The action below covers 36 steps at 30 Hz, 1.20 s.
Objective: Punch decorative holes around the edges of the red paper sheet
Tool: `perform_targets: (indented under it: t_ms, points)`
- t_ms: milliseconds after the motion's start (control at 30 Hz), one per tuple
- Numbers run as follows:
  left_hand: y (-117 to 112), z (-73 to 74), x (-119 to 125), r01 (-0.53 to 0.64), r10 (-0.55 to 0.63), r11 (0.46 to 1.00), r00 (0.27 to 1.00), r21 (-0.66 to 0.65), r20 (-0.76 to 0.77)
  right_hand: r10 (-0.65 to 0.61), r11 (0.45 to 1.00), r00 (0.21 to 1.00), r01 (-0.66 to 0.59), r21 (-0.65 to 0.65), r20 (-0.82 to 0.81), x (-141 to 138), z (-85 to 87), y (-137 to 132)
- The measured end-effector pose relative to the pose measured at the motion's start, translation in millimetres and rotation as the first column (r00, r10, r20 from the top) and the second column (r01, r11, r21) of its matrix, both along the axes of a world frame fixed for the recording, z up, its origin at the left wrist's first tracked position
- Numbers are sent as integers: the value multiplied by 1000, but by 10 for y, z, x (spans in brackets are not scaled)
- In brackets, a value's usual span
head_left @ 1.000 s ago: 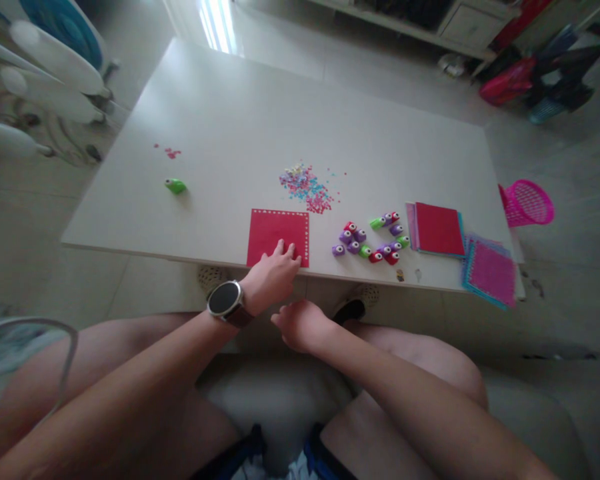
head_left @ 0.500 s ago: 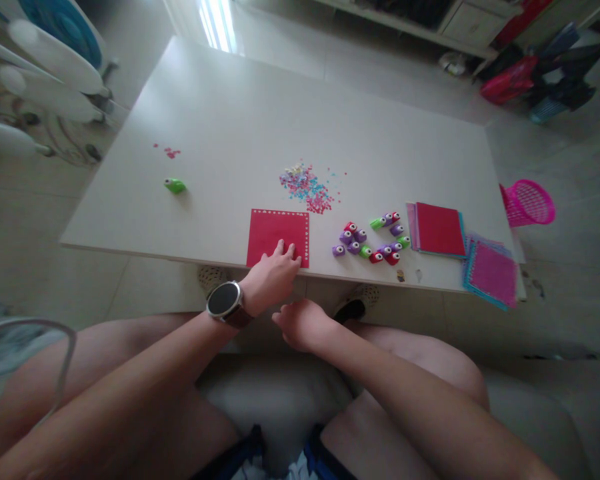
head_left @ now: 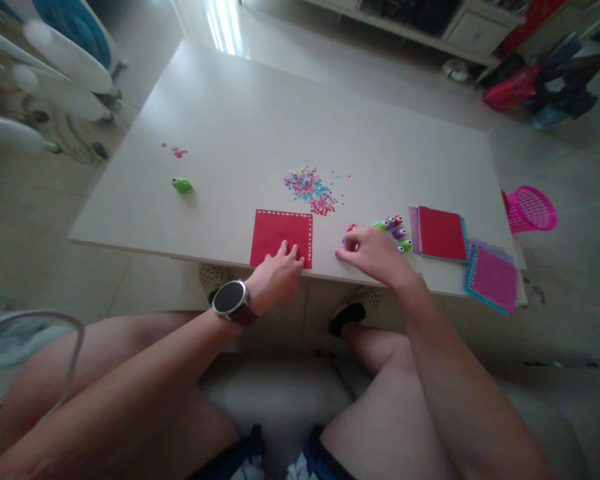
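My left hand (head_left: 280, 270) lies with spread fingers on a red square sheet of paper (head_left: 275, 233), pressing it near the table's front edge. Small cut-out shapes line the sheet's top and right edges. To the right, my right hand (head_left: 375, 253) is over the group of small craft punches (head_left: 399, 233); its thumb and index finger are closed around a small purple punch (head_left: 338, 253), mostly hidden by the fingers. The hand covers much of the group. Beyond the sheet lies a pile of tiny coloured paper cut-outs (head_left: 313, 190).
A green punch (head_left: 182, 185) and a few red paper bits (head_left: 179, 153) lie at the left of the white table (head_left: 230, 127). On the right are a stack of coloured sheets (head_left: 443, 233) and several edge-punched sheets (head_left: 493, 277). A pink basket (head_left: 533, 208) stands beyond the table's right end.
My right hand has moved from beside my left wrist, off the table edge, rightward and forward to the punches. My left hand stays on the red sheet. The view has shifted slightly.
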<state>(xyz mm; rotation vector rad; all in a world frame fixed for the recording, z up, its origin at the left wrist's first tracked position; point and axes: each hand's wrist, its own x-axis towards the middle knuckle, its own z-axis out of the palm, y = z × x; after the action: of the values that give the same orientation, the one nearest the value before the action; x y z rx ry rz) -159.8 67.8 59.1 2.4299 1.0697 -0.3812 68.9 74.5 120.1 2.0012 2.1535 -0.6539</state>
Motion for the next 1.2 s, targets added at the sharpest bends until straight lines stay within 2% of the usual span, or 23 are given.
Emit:
perform_targets:
  t_ms: [67, 100, 167, 300, 400, 600, 900, 1200]
  points:
    - [3, -8, -3, -4, 4, 1000, 1000, -4, -2, -200, 970, 979, 191, 151, 48, 227, -11, 72]
    - [3, -13, -5, -6, 6, 1000, 1000, -5, 0, -261, 955, 963, 248, 163, 62, 322, -40, 89]
    - [1, -19, -8, -8, 8, 1000, 1000, -5, 6, -304, 949, 948, 293, 117, 94, 463, -125, 93]
    - [-3, -18, -9, -11, 11, 1000, 1000, -6, 7, -262, 961, 952, 272, -46, 157, 557, -264, 56]
    - [-5, -17, -6, -9, 9, 1000, 1000, -7, 0, -213, 966, 963, 233, -110, 167, 532, -302, 42]
    - [13, -20, -22, -14, 13, 1000, 1000, 17, 17, -127, 978, 968, 159, -137, 215, 472, -371, 69]
    - [51, 94, 28, -89, 90, 996, 996, 21, -8, -47, 977, 963, 99, -188, 265, 410, -389, 98]
    - [45, -59, 12, -39, 39, 997, 999, 67, -11, -42, 962, 964, 110, -250, 263, 380, -390, 71]
